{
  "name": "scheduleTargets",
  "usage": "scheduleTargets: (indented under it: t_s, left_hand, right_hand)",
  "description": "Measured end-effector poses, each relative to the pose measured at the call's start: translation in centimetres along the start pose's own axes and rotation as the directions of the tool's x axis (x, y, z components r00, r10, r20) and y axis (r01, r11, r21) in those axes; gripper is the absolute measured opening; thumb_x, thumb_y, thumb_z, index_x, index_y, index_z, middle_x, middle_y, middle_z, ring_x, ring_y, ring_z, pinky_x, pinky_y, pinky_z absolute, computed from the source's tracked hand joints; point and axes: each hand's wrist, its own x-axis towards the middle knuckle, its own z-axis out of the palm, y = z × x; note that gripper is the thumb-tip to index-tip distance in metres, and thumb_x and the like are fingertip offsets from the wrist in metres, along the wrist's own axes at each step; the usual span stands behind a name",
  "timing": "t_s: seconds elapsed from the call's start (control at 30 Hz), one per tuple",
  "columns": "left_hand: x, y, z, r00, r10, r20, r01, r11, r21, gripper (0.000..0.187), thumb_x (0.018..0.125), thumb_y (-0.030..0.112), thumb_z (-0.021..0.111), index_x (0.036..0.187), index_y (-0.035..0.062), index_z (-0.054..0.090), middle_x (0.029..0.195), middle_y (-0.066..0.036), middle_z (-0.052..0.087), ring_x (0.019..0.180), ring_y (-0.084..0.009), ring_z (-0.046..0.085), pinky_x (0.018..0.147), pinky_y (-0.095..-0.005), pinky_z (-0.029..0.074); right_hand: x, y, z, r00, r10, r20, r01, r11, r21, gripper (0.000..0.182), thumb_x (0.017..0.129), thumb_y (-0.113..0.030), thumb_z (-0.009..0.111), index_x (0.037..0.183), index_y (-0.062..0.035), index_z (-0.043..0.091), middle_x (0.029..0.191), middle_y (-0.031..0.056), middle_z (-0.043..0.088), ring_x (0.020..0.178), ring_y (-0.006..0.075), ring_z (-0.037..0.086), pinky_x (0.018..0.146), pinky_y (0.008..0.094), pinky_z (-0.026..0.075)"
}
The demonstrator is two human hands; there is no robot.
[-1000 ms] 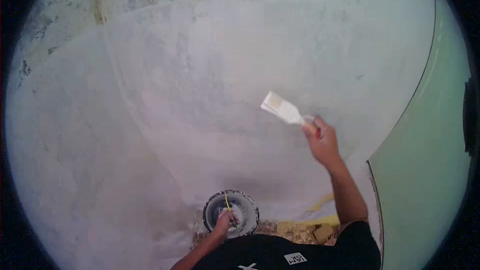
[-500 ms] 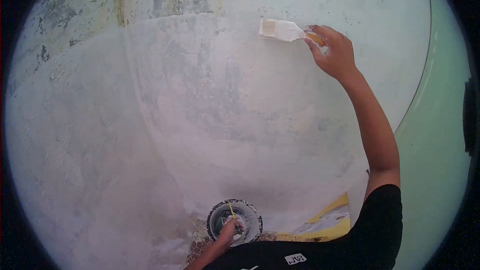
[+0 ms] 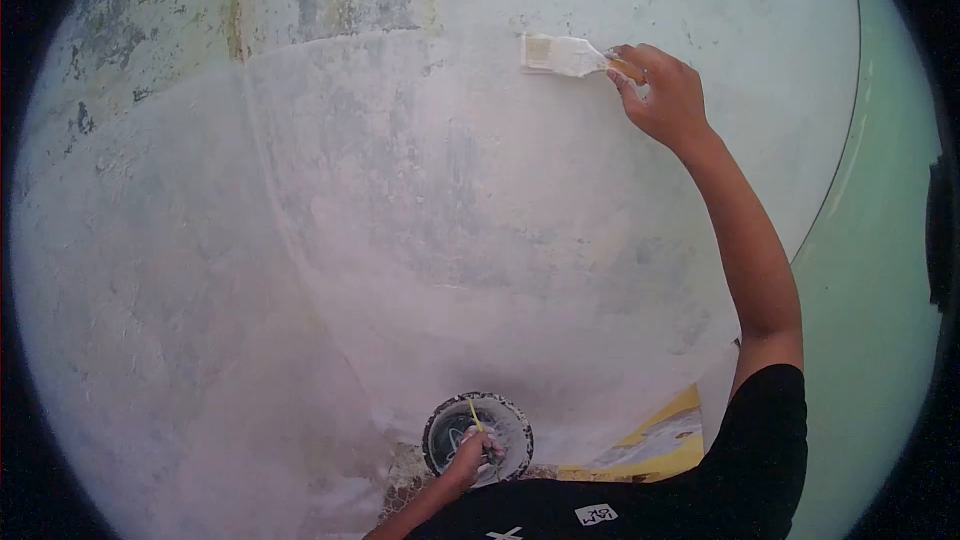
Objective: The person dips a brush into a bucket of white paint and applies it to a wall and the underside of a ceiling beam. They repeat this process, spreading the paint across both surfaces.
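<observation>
White-loaded brush (image 3: 560,55), gripped in my right hand (image 3: 660,95), has climbed to the wall's (image 3: 400,220) upper painted edge. My left hand (image 3: 470,455) still holds the pail (image 3: 478,432) below.

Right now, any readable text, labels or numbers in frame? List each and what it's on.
White tag on the black shirt: dark characters, upside down and too small to read.
White mark at the shirt's lower edge: cut off by the frame, unreadable.
Paintbrush in the right hand, paint bucket held by the left hand, wall: no text visible.
</observation>
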Motion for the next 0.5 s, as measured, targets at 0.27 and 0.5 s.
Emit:
scheduleTargets:
  t_s: [0.27,0.5]
  left_hand:
    - [0.1,1.0,-0.7,0.999,-0.027,-0.019,0.028,0.997,0.068,0.029,0.083,0.016,0.053,0.11,0.0086,0.049,0.083,-0.008,0.06,0.076,-0.0222,0.064,0.074,-0.0376,0.053]
    - [-0.5,0.9,0.1,0.999,-0.023,-0.027,0.025,0.998,0.064,0.028,0.082,0.014,0.053,0.109,0.0086,0.049,0.082,-0.008,0.06,0.073,-0.0217,0.063,0.073,-0.0377,0.051]
  right_hand:
    - [-0.7,0.7,-2.0,1.0,0.03,-0.01,-0.031,0.983,-0.179,0.02,0.083,-0.02,0.069,0.101,-0.0108,0.07,0.086,0.0077,0.068,0.076,0.0293,0.065,0.067,0.0367,0.051]
    - [-0.5,-1.0,-3.6,0.996,0.06,-0.066,-0.066,0.993,-0.096,0.021,0.08,-0.019,0.071,0.1,-0.0109,0.071,0.09,0.0078,0.071,0.074,0.0267,0.067,0.067,0.0368,0.052]
